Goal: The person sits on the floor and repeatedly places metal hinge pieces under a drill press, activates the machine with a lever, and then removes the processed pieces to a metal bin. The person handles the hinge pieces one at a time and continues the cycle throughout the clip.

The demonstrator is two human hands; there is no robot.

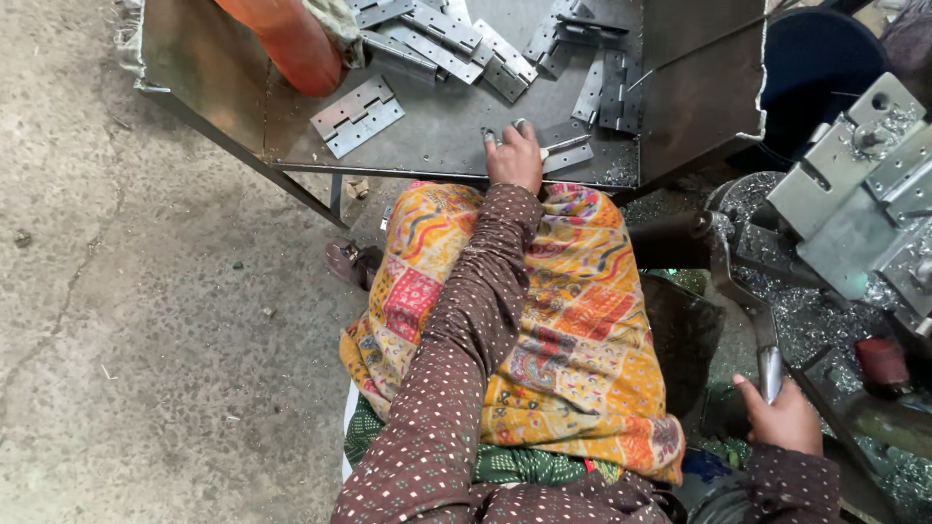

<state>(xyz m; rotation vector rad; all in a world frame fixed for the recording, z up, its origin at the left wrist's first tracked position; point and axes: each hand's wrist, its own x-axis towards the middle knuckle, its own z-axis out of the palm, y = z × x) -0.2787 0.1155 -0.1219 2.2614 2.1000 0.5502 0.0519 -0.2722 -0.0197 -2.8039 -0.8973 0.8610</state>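
Head view, looking down at a seated worker beside a concrete floor (146, 320). Largest in frame after the floor was the metal tray table (437, 126), its dark sheet surface walled at the sides and scattered with steel butt hinges. Across the worker's lap lay a patterned orange-yellow cloth (573, 340), over which the brown dotted sleeve of the left arm extended toward the tray. At the right stood a press machine (854, 194) with grey steel blocks, its base strewn with bright metal shavings (806, 320). An orange cylinder (286, 44) leaned into the tray at its upper left, with a pile of hinges (456, 44) just beside it and a single open hinge (357, 114) lying apart, nearer the front edge. The left hand (515, 155) rested at the tray's front edge, its fingers spread and pressed down on a folded hinge (566, 150) that lay flat on the tray; the fingers were apart rather than closed about it. The right hand (784, 419) was clamped round the lower end of the machine lever (765, 340), a grey metal handle rising toward the press.
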